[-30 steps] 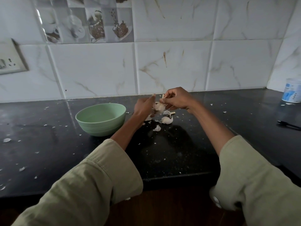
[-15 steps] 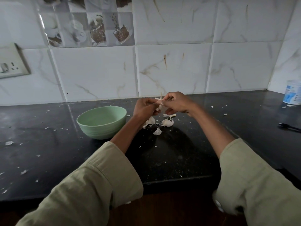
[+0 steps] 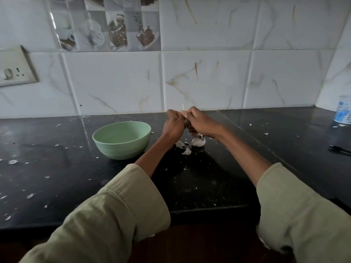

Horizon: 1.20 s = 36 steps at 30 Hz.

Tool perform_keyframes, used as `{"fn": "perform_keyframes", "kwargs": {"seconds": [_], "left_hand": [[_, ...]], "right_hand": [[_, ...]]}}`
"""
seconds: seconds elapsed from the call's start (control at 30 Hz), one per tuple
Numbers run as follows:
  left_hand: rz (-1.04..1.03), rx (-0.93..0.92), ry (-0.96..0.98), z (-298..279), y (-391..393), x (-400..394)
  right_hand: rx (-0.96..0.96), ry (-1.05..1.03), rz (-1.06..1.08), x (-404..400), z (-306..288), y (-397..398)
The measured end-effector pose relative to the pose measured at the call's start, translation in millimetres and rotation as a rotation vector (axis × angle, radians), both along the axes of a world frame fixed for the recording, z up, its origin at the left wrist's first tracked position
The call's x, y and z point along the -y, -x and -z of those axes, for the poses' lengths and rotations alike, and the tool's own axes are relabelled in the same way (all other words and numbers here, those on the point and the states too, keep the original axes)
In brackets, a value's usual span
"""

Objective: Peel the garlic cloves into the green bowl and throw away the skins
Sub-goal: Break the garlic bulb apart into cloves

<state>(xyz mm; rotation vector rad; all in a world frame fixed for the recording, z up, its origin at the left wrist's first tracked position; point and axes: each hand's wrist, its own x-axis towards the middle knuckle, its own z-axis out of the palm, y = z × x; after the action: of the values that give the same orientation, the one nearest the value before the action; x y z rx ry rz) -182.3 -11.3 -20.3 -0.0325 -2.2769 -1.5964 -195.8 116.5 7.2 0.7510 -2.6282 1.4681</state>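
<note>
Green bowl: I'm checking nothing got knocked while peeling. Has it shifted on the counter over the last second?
No. The green bowl keeps its spot left of the garlic skins on the counter; only the camera view shifted.

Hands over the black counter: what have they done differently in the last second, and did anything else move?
The left hand and right hand drew together and now touch, pinching a small white garlic piece between the fingertips; a second ago a larger pale piece showed between them. The pale green round bowl, the garlic skins on the black stone counter and the black pen stayed put.
</note>
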Motion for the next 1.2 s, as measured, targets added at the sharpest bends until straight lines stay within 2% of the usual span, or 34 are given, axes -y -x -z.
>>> {"fn": "perform_keyframes", "kwargs": {"seconds": [0.17,0.3,0.53,0.87,1.0,1.2], "left_hand": [[0.065,0.014,-0.062,-6,1,2],[-0.022,-0.044,0.054,-1,2,-1],[-0.125,-0.133,0.178,-2,-6,-4],[-0.115,-0.243,0.162,-6,-23,-8],[-0.1,-0.244,0.135,-2,-17,-5],[-0.044,-0.196,0.039,-3,-10,-1]], "right_hand": [[-0.114,-0.048,0.08,2,3,4],[-0.148,-0.017,0.138,5,8,5],[-0.273,-0.084,0.174,9,10,3],[-0.38,-0.101,0.213,9,7,-3],[-0.338,-0.098,0.207,10,7,-2],[-0.174,0.05,0.121,2,0,-4]]}}
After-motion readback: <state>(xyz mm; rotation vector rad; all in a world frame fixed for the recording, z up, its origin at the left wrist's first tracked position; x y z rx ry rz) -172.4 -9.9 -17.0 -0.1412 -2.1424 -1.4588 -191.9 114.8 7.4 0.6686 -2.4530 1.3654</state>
